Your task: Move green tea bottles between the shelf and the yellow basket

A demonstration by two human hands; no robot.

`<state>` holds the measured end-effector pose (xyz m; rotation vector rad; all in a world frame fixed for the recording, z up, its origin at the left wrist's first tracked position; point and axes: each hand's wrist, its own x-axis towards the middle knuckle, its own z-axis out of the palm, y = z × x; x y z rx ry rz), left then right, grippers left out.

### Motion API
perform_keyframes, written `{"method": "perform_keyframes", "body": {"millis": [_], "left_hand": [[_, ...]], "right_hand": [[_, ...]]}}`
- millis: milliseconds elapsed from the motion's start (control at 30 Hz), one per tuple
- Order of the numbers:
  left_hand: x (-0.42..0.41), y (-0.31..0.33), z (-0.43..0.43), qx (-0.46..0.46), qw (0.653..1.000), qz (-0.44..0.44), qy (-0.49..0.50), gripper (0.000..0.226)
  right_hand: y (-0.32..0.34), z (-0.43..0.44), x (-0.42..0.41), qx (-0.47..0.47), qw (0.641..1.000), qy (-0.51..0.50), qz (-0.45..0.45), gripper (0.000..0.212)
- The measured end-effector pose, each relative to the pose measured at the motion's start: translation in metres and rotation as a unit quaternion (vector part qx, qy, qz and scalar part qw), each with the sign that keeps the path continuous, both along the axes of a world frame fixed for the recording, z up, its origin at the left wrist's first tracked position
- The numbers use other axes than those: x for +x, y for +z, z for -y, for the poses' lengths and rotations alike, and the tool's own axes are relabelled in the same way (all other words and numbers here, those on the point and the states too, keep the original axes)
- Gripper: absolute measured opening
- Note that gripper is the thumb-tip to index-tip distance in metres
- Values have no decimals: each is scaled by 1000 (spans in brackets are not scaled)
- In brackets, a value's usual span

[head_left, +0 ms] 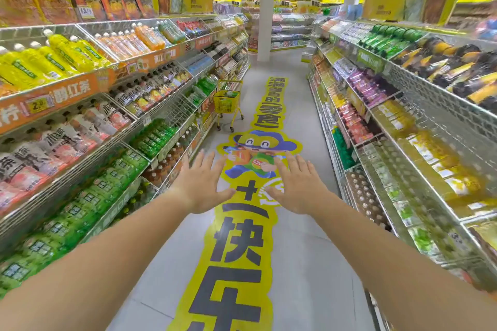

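Left hand (203,183) and right hand (294,185) were spread flat, holding nothing, presumably since the yellow basket (226,102) stood far off beside the left shelf (72,93); green tea bottles (88,196) lay near-left, untouched

Both hands outstretched: left (200,185) flat; right (295,185) flat; fingers spread.

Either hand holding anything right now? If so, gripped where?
Nothing held. The left hand and right hand are both open, fingers spread, in mid-air over the aisle floor; the yellow basket stands farther down the aisle.
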<state>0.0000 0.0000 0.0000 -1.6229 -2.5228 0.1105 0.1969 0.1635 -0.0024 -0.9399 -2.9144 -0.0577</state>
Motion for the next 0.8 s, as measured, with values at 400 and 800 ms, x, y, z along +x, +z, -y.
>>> {"method": "perform_keyframes", "body": {"millis": [400, 800], "left_hand": [[-170, 8, -183, -14, 998, -57, -10, 98], [-340, -10, -459, -30, 999, -39, 9, 112]], "right_hand": [[4, -192, -160, -8, 999, -30, -23, 84], [-3, -478, -327, -2, 1000, -19, -7, 100]]}}
